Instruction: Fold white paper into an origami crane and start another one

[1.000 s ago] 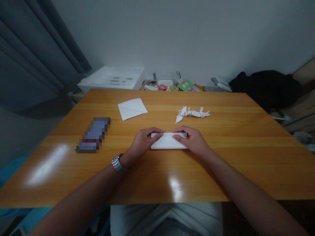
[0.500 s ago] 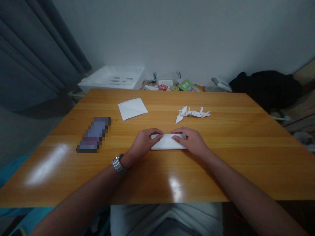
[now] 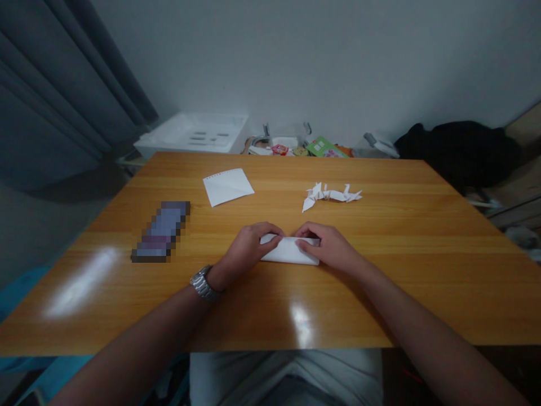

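Observation:
A folded white paper strip (image 3: pixel 289 251) lies on the wooden table (image 3: pixel 380 270) in front of me. My left hand (image 3: pixel 245 248), with a metal watch (image 3: pixel 203 283) on its wrist, pinches the strip's left end with curled fingers. My right hand (image 3: pixel 329 246) pinches the right end the same way. Both sets of fingertips sit on the strip's far edge, which is lifted slightly off the table.
A flat white sheet (image 3: pixel 228 186) lies further back on the left. Two folded paper cranes (image 3: pixel 330 195) rest back right. A blurred dark object (image 3: pixel 162 231) lies to the left. A white box (image 3: pixel 194 133), small clutter and a black bag (image 3: pixel 456 149) sit beyond the far edge.
My hands have drawn closer together and nearer to me. The strip's far edge has been raised and pulled toward me, so the paper looks narrower and tilted.

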Available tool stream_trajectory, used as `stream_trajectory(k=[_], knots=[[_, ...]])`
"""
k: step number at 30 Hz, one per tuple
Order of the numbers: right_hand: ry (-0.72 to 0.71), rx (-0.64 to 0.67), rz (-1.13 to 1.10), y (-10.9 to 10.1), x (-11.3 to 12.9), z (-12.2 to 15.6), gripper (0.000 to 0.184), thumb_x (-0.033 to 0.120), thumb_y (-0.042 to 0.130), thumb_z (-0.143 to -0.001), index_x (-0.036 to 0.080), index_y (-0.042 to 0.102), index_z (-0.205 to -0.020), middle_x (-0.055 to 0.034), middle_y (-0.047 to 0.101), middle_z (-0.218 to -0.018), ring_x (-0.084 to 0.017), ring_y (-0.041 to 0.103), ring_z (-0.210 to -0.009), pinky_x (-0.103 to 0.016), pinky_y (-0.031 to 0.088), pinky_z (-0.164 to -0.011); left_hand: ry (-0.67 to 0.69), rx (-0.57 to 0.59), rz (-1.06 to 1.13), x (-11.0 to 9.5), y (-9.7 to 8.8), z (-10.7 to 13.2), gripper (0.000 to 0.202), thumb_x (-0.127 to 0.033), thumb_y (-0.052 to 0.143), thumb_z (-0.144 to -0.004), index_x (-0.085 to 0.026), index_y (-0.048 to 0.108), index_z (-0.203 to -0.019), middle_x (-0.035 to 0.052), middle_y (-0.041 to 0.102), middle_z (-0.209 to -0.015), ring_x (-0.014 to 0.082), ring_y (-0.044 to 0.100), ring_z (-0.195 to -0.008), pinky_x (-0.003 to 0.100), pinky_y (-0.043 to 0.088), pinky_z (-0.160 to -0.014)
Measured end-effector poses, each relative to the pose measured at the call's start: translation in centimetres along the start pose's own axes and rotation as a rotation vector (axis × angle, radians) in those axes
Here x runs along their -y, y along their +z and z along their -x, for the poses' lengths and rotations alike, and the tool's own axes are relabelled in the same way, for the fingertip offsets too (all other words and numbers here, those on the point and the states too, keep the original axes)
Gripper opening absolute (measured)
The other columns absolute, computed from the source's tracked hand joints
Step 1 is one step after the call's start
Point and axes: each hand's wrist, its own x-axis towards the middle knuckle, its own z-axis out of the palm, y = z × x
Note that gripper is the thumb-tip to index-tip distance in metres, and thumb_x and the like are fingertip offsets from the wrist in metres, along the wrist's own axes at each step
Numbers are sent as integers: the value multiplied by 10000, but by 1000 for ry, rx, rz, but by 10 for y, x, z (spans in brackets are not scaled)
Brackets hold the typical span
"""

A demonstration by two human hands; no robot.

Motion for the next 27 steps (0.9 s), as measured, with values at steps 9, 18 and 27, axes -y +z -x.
stream_trajectory(k=[9,18,27], knots=[[-34,111,58,1,2,2,214,343,609,-946,224,781,-990,-36,796,-957,-200,715,-838,-294,494,-755,36,68,38,-1,3,1,165,-291,626,-931,-203,757,-981,29,771,-989,171,700,-889,250,510,-832],[13,73,18,3,1,1,217,332,607,-938,207,784,-937,-30,794,-911,-197,704,-798,-288,486,-714,-98,1,113,1,4,0,274,-370,661,-914,-212,736,-1125,42,771,-1009,168,687,-805,259,519,-739],[102,-222,-128,2,-6,-3,298,432,623,-911,170,766,-905,-51,751,-826,-187,647,-718,-281,461,-622,-310,-55,729,-1,10,-2,530,-493,765,-819,-115,615,-1158,150,740,-1106,240,722,-1002,336,615,-839]])
